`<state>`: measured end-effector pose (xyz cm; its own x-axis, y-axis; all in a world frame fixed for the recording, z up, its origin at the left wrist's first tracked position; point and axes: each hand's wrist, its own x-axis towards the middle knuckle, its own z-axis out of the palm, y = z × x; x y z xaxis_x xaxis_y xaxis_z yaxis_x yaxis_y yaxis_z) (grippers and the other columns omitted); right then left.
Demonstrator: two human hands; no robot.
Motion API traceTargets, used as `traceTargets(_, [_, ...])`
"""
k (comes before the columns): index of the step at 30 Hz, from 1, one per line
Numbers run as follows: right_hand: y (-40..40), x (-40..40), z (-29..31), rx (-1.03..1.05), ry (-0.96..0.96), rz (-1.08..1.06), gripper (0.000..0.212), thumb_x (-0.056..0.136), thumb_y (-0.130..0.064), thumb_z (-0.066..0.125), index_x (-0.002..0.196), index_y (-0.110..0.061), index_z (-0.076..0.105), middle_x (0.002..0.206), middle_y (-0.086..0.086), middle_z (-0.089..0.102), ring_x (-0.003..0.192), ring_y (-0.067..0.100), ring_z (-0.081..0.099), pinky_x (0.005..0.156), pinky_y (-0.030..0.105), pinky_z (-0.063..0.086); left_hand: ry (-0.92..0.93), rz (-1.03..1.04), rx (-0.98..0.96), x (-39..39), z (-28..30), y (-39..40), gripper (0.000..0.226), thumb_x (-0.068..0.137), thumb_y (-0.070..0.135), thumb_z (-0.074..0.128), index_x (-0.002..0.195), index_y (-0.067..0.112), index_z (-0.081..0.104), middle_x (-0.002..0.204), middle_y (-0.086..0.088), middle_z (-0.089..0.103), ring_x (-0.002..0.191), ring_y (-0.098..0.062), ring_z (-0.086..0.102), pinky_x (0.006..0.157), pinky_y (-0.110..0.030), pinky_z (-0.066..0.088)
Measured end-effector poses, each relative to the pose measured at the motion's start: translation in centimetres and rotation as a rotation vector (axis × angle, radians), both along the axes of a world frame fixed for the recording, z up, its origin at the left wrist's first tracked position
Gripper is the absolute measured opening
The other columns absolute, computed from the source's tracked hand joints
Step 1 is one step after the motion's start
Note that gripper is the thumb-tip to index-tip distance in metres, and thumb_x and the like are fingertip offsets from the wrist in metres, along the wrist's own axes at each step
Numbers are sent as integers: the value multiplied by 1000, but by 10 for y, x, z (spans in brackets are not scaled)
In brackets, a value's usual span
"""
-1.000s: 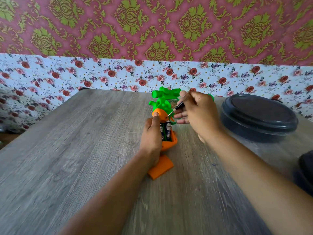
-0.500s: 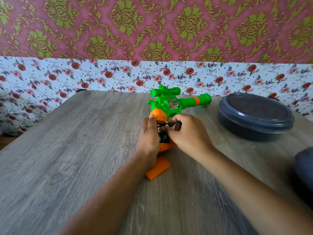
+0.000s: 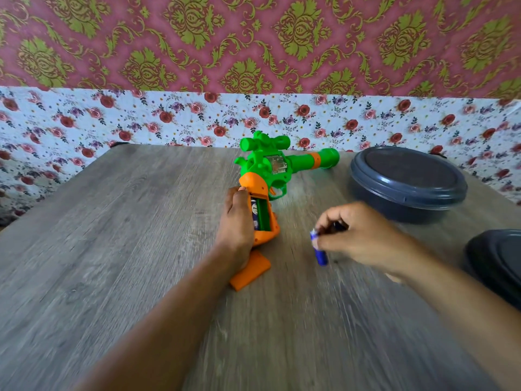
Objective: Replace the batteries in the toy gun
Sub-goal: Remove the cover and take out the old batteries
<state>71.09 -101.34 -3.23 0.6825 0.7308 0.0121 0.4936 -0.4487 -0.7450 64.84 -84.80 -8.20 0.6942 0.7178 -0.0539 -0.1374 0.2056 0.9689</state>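
The right hand (image 3: 358,238) pinches a blue battery (image 3: 320,251), standing nearly upright, off to the right of the toy gun (image 3: 270,176), whose handle the left hand (image 3: 235,221) grips.

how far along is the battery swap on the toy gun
Done: the orange cover is off and lies on the table. In hand: the right hand pinches one blue battery; the left hand steadies the toy gun. Left: one battery still sits inside; fresh ones, cover.
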Motion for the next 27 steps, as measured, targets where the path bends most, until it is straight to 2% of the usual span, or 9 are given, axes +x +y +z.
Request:
traceTargets(3, [-15, -6, -12, -192, -118, 31, 12, 71, -22, 75, 65, -19, 65, 56, -6, 59, 52, 6, 51, 52, 24, 39, 17, -4, 20, -3, 2, 0, 34, 100, 32, 25, 119, 13, 46, 85, -8, 62, 65, -17, 63, 53, -25, 54])
traceTargets(8, [-16, -17, -16, -277, -278, 25, 16, 70, -33, 75, 67, -21, 64, 62, -7, 60, 61, 7, 58, 59, 27, 46, 46, 0, 39, -4, 2, -2, 39, 100, 35, 25, 128, 14, 43, 92, -11, 62, 71, -20, 65, 66, -33, 54])
traceTargets(12, [-17, -21, -9, -306, -359, 62, 26, 78, -42, 68, 69, -19, 63, 61, -5, 59, 61, 7, 55, 57, 28, 41, 26, -1, 27, -5, 3, -3, 38, 100, 34, 26, 128, 14, 42, 89, -10, 62, 68, -19, 64, 63, -31, 54])
traceTargets(15, [-17, -16, 11, -72, -103, 37, 15, 93, -23, 50, 84, -20, 62, 64, -6, 58, 55, 7, 48, 55, 25, 35, 17, -11, -10, -4, 4, -2, 37, 100, 33, 26, 128, 14, 42, 86, -8, 61, 66, -17, 63, 58, -27, 54])
traceTargets(18, [-13, -10, 35, 113, 151, 162, 20, 98, -7, 38, 102, -10, 58, 69, -1, 61, 54, 2, 47, 54, 16, 37, -1, -21, -20, -3, 3, -3, 38, 100, 32, 26, 126, 11, 42, 83, -8, 61, 61, -16, 63, 53, -25, 52])
traceTargets(21, [8, -12, 42, 222, 94, 288, 16, 96, -6, 42, 100, -6, 58, 86, 5, 70, 72, 8, 58, 67, 15, 45, -8, 0, -1, -2, 2, -2, 31, 99, 30, 27, 117, 11, 44, 82, -10, 60, 53, -11, 64, 49, -24, 51])
traceTargets(24, [36, -9, 29, 347, -185, 187, 10, 89, -16, 59, 88, -19, 69, 90, 3, 64, 82, 7, 57, 74, 21, 42, -5, 4, -20, -1, 1, 0, 32, 98, 31, 27, 117, 12, 45, 90, -14, 61, 62, -19, 65, 60, -31, 52])
traceTargets(25, [43, -9, 23, 430, -202, 140, 8, 86, -20, 63, 88, -19, 70, 91, 5, 63, 81, 9, 57, 74, 23, 43, -4, 5, -27, -1, 1, -1, 30, 98, 31, 27, 115, 13, 45, 90, -15, 61, 64, -21, 64, 62, -32, 52])
traceTargets(27, [53, -10, 12, 630, -39, 87, 7, 86, -17, 63, 88, -18, 69, 85, 1, 67, 68, 3, 58, 67, 21, 47, 1, 17, -33, -2, 2, -1, 25, 98, 29, 27, 108, 15, 45, 89, -15, 60, 65, -22, 63, 62, -32, 52])
